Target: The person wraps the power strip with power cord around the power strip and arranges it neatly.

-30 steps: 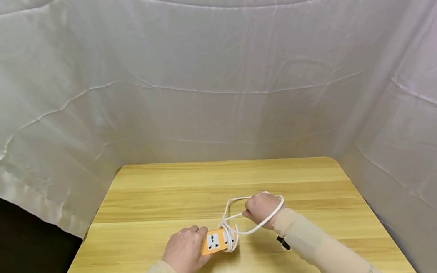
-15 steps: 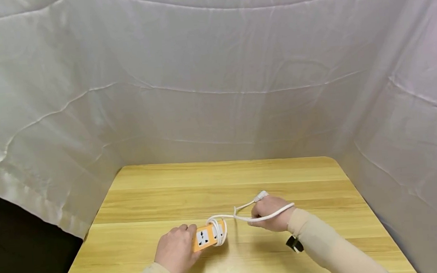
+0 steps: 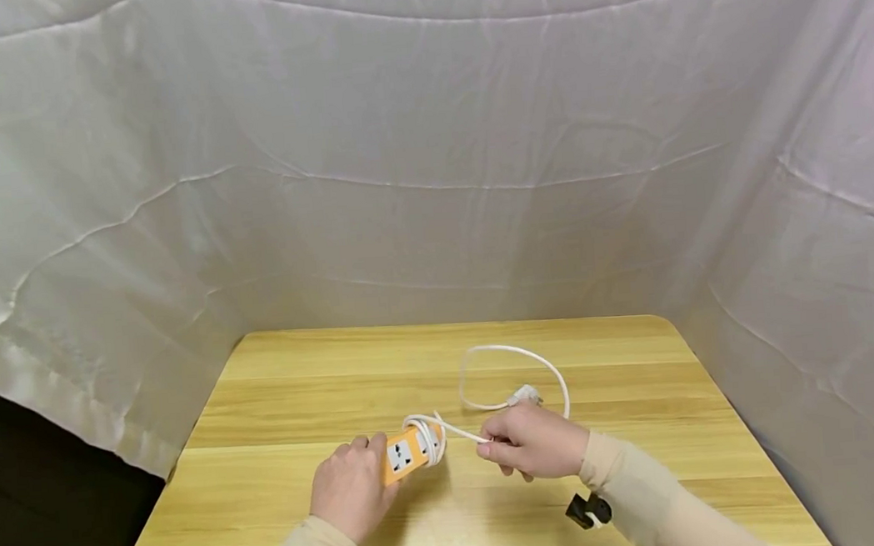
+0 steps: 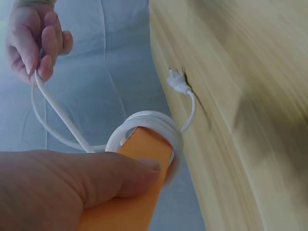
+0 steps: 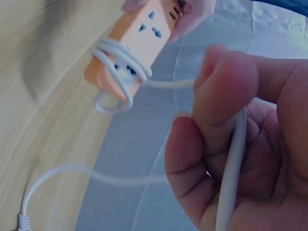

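Note:
My left hand (image 3: 352,489) grips one end of an orange power strip (image 3: 409,452) with white socket faces, tilted up over the table. Several turns of its white cord (image 4: 139,120) wrap the far end of the strip. My right hand (image 3: 537,440) pinches the cord between thumb and fingers, to the right of the strip; the stretch between runs nearly straight. In the right wrist view the cord crosses the palm under the curled fingers (image 5: 185,149). Beyond my right hand the rest of the cord loops out to the white plug (image 4: 178,81), which lies on the table.
The wooden table (image 3: 322,363) has rounded back corners. Pale grey cloth (image 3: 434,231) hangs behind it and along both sides. A dark area (image 3: 44,489) shows past the left edge. A small black device (image 3: 588,511) is strapped at my right wrist.
My right hand has let the plug end drop to the table and now pinches the cord nearer the strip. The loop has slipped off my right wrist. The strip has shifted slightly left and up.

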### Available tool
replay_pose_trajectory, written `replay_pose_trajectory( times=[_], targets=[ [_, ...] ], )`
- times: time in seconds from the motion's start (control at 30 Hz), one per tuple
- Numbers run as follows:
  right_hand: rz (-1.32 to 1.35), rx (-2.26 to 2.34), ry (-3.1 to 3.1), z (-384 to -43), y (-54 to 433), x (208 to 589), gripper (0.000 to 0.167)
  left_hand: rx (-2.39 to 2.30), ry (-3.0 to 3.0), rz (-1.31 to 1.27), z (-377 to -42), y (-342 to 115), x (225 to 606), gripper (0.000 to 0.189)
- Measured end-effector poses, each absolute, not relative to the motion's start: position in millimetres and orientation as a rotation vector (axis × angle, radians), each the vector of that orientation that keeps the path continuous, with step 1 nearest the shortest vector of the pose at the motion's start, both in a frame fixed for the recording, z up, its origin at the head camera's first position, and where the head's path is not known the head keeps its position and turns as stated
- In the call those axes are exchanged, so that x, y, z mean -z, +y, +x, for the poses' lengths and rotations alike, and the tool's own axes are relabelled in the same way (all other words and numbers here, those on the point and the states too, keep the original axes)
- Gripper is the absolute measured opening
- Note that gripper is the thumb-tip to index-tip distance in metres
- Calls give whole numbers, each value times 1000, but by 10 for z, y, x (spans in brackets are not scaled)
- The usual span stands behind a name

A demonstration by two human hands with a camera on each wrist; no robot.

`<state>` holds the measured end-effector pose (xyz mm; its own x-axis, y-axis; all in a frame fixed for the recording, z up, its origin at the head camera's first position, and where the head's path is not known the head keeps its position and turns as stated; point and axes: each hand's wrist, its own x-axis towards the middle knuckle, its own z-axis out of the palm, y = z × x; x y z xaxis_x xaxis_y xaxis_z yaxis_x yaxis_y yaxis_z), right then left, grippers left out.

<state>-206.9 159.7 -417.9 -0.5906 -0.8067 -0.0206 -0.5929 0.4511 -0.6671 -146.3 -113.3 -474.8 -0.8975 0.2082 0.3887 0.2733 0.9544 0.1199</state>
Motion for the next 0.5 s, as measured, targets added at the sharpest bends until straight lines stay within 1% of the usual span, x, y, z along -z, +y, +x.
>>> replay_pose_trajectory(
  times=[0.3, 0.5],
  targets=[
    [-1284, 893, 2490, -1880, 1444, 4049, 24, 244, -2662, -335, -1545, -1094, 4750, 52],
    [-1354, 873, 2551, -1775, 1362, 4051, 23, 287, -2663, -327, -1629, -1064, 4763, 56]
  ],
)
